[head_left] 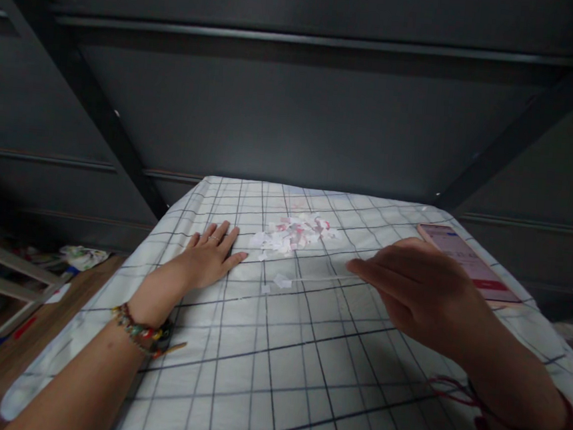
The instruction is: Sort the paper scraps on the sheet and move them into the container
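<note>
My left hand lies flat on the checked cloth, fingers spread, holding nothing. To its right is a heap of small torn paper scraps, white with some pink. My right hand is closed in a pinch on a thin white stick, which points left, low over the cloth. The stick's far end meets or overlaps a loose paper scrap in front of the heap; whether they are joined I cannot tell. A smaller scrap lies just left of that one.
A phone with its screen lit lies at the right, partly behind my right hand. The white checked cloth covers the table. A dark panelled wall rises behind it. At the left stands a white frame on the wooden floor.
</note>
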The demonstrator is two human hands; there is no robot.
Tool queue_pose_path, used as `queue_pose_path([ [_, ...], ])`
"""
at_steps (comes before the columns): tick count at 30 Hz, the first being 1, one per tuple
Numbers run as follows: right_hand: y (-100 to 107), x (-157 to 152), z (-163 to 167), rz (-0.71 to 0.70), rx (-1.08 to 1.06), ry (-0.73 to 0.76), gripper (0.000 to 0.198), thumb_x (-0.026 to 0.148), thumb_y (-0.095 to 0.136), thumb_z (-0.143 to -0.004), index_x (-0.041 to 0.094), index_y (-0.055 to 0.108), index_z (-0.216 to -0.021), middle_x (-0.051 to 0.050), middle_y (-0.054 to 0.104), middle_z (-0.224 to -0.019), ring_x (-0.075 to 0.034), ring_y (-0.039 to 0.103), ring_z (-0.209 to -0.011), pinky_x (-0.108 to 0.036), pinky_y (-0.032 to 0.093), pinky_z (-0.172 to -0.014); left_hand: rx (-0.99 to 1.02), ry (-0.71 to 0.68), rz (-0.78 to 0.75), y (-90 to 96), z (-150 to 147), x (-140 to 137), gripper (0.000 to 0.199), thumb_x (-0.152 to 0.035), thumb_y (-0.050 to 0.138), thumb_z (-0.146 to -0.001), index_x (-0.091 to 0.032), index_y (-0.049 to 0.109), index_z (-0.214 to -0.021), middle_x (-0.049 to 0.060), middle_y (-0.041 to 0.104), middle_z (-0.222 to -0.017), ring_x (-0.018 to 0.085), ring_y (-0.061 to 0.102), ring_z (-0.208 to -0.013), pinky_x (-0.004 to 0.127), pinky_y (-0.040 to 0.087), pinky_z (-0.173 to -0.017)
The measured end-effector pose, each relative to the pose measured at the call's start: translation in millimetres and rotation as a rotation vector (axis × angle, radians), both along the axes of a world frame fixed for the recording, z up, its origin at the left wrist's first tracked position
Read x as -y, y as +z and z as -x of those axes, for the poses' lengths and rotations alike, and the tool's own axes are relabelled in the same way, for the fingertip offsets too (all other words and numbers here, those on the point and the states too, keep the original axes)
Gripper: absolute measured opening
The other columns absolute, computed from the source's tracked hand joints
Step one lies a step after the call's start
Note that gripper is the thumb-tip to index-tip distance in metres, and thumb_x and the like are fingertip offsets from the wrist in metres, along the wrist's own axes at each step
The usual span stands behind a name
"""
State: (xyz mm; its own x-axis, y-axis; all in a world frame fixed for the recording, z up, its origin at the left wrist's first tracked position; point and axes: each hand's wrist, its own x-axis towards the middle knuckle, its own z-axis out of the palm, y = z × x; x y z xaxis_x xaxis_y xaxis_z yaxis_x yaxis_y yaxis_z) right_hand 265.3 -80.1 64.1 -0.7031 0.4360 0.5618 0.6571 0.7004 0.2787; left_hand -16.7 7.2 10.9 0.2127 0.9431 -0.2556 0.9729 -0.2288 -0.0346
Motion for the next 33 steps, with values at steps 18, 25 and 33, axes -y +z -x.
queue_pose_path([
  [18,-1.3,-4.7,-3.5,0.011,-0.008,-0.055,0.027,-0.002,0.042,-0.076,0.012,0.060,-0.089,0.002,0.052,-0.055,-0.013,0.041,-0.052,-0.029,0.032,-0.054,-0.037,-0.011,0.001,-1.9,0.6,-0.2,0.063,-0.049,0.017,-0.093,-0.015,0.011,-0.146,0.011,0.006,-0.152,0.029,0.003,-0.138,0.049,0.015,-0.108],
  [25,-2.4,-6.0,-5.4,0.039,-0.020,-0.052,0.027,-0.003,0.043,-0.073,0.012,0.062,-0.087,0.001,0.052,-0.055,-0.013,0.041,-0.052,-0.030,0.032,-0.056,-0.035,-0.008,0.004,-3.0,1.8,-0.8,0.064,-0.050,0.018,-0.093,-0.015,0.010,-0.146,0.010,0.005,-0.152,0.029,0.003,-0.138,0.049,0.014,-0.108],
  [33,-2.2,-7.9,-7.7,-0.039,-0.017,-0.040,0.026,-0.003,0.045,-0.073,0.010,0.062,-0.088,0.001,0.050,-0.054,-0.013,0.037,-0.052,-0.029,0.029,-0.053,-0.033,-0.002,0.008,-2.3,1.5,0.1,0.062,-0.049,0.019,-0.094,-0.016,0.010,-0.146,0.010,0.004,-0.152,0.029,0.002,-0.138,0.048,0.013,-0.109],
])
